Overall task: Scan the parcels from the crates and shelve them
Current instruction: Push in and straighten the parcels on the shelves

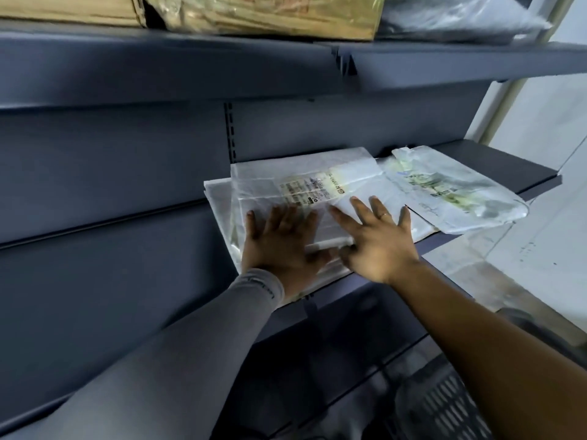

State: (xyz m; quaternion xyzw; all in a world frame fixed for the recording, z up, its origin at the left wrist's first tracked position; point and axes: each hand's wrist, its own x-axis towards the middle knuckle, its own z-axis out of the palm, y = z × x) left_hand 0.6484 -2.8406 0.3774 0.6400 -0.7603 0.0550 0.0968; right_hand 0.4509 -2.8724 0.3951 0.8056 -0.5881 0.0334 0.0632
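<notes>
A flat white plastic parcel (301,179) with a printed shipping label lies on top of a small stack on the grey middle shelf (495,161). My left hand (279,242) lies flat on its near left part, fingers straight. My right hand (374,236) presses beside it with fingers spread, a ring on one finger. The two thumbs meet at the parcel's near edge. A second white mailer bag (451,192) with green print lies to the right on the same shelf.
The upper shelf (178,68) carries cardboard boxes (263,14) and a grey plastic bag (457,17). A dark perforated crate (451,408) stands at the lower right on the floor. A pale wall and tiled floor are at the right.
</notes>
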